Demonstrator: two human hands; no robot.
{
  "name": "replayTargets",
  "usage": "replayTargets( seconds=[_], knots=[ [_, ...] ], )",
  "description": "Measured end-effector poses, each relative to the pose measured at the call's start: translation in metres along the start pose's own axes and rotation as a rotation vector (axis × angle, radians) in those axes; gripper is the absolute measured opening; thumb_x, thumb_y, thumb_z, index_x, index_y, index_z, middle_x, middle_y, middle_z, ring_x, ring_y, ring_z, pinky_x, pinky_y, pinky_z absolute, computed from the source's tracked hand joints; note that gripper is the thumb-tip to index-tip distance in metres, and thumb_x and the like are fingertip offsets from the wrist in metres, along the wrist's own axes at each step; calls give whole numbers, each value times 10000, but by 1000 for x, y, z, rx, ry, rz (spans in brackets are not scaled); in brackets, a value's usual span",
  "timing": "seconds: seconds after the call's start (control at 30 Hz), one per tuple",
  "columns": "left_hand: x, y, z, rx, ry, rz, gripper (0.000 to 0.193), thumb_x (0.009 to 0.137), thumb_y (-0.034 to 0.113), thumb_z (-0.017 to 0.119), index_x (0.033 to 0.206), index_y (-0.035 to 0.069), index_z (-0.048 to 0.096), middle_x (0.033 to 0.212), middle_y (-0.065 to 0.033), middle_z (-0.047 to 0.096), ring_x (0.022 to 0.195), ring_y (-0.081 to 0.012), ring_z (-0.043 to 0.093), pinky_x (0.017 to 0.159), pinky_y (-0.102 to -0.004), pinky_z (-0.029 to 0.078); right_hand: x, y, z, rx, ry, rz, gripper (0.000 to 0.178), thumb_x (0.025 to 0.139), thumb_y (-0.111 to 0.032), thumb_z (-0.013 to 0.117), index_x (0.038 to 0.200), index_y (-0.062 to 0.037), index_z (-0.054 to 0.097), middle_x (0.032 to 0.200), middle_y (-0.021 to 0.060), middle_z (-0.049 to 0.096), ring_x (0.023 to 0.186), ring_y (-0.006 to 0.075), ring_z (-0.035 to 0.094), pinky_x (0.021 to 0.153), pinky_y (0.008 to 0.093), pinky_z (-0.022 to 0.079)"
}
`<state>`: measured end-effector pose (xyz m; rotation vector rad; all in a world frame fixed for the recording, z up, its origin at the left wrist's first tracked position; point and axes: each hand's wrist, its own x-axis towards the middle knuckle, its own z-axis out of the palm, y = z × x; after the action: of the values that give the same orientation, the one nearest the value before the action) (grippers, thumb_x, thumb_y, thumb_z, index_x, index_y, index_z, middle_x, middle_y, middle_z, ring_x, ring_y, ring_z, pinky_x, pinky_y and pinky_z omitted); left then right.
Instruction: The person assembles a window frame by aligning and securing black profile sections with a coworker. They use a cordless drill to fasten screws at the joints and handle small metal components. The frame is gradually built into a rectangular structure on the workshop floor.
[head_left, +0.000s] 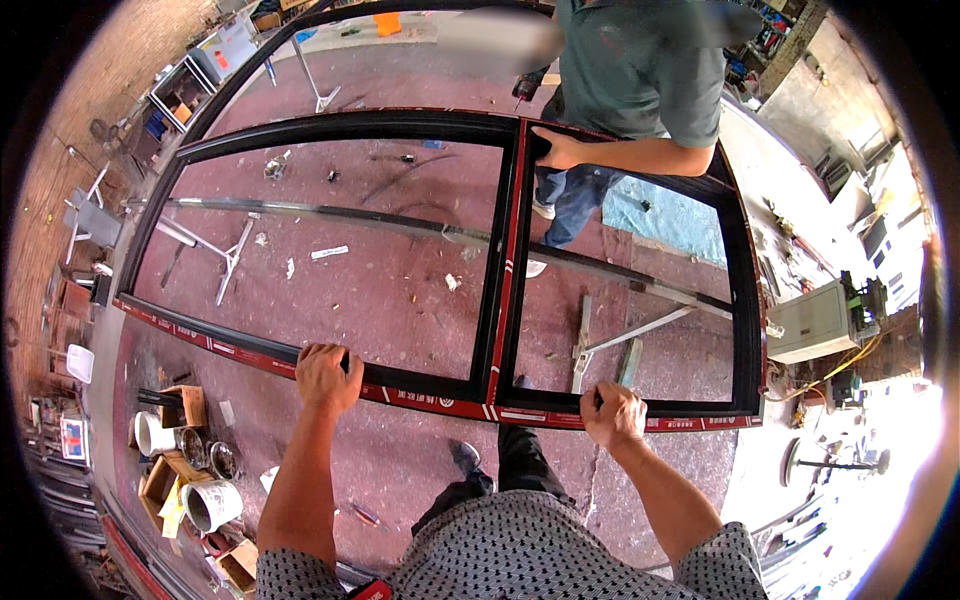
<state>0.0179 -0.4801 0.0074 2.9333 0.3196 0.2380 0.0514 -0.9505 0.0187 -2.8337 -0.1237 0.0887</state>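
Observation:
A large black window frame [480, 330] with red protective film along its edges spreads before me, split by an upright bar into a wide left opening and a narrower right one. My left hand [328, 378] is closed round its near rail, left of the bar. My right hand [613, 412] grips the same rail below the right opening. Across from me a co-worker [640, 80] in a dark green shirt rests a hand [558, 150] on the far rail. Beside that person is a dark power drill [527, 84], partly hidden.
Under the frame runs a long metal bar [350, 212] with angled support legs [232, 262] on a worn red floor. Buckets [212, 505] and cardboard boxes stand at lower left. A grey metal box [812, 322] is at the right. Another black frame [225, 95] lies beyond.

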Motion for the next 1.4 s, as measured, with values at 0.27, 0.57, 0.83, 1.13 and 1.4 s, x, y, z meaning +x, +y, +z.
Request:
replayTargets(
  seconds=[0.27,0.57,0.83,1.13,1.4],
  knots=[
    [2,4,-2,-4,6,19,301,902,284,631,846,19,762,970,-173,769,979,-365,697,1011,-464,494,0,0,0,21,35,7,228,911,-241,638,803,-42,663,834,168,709,789,409,701,726,519,553],
    [0,-1,0,-18,-28,1,315,912,315,605,871,52,774,979,-147,779,1018,-335,706,1064,-464,462,-1,-5,-2,6,7,32,249,916,-260,622,811,-35,647,876,198,711,835,448,685,765,543,530],
    [1,4,-15,33,-192,-65,409,952,405,588,994,49,786,1049,-160,770,1087,-320,690,1128,-454,418,-2,3,10,-4,89,-28,253,890,-232,643,742,-30,614,796,222,689,731,459,667,671,554,513],
    [5,5,-10,71,-254,-79,448,969,456,548,1022,87,796,1086,-155,772,1128,-309,686,1133,-452,399,-1,1,6,-5,98,-25,291,892,-251,638,709,-25,631,789,224,698,737,462,677,694,557,525],
    [9,1,-2,12,-199,-76,429,934,431,571,1013,77,802,1043,-181,773,1096,-351,693,1110,-487,423,1,-2,-1,-44,-66,87,336,926,-363,599,872,-67,749,924,194,754,878,435,726,843,539,561]
  ],
)
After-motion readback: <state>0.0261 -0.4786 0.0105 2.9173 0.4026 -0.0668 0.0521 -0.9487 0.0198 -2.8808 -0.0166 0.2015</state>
